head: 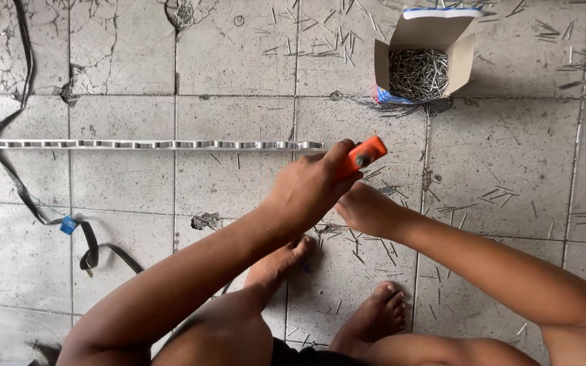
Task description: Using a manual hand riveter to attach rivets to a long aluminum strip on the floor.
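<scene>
My left hand point(310, 186) grips an orange-handled tool point(363, 155), holding it above the tiled floor near the right end of a long, notched white strip point(150, 144) that lies flat across the tiles. My right hand point(367, 209) is just below and behind the left one, fingers curled; what it holds is hidden. My bare feet point(374, 315) rest on the floor below the hands.
An open cardboard box of nails point(420, 64) stands at the upper right, with several loose nails point(374, 237) scattered over the cracked grey tiles. A black strap with a blue clip point(68, 225) snakes along the left side.
</scene>
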